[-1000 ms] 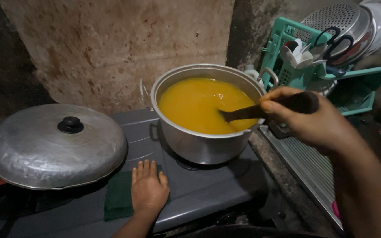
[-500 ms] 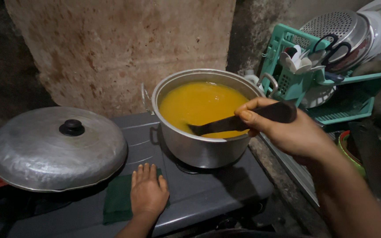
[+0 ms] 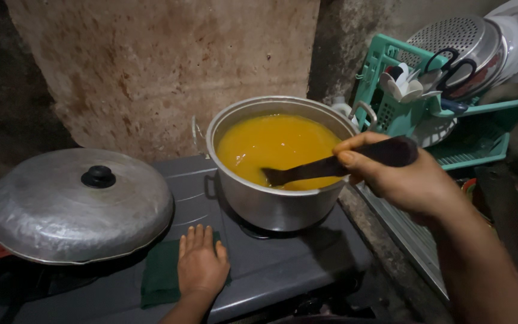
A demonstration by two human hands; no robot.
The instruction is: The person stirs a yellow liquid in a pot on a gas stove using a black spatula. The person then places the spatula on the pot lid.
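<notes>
R hand (image 3: 406, 180) w/ spoon (image 3: 307, 172) in pot (image 3: 271, 204)

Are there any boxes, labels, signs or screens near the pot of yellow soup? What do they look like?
None show: no box, label, sign or screen.
Pot: round, silver, on the grey stove, yellow soup inside.
Lid: round, silver, black knob, left of the pot.
Rack: teal plastic, right of the pot, holding dishes and black scissors.
</notes>
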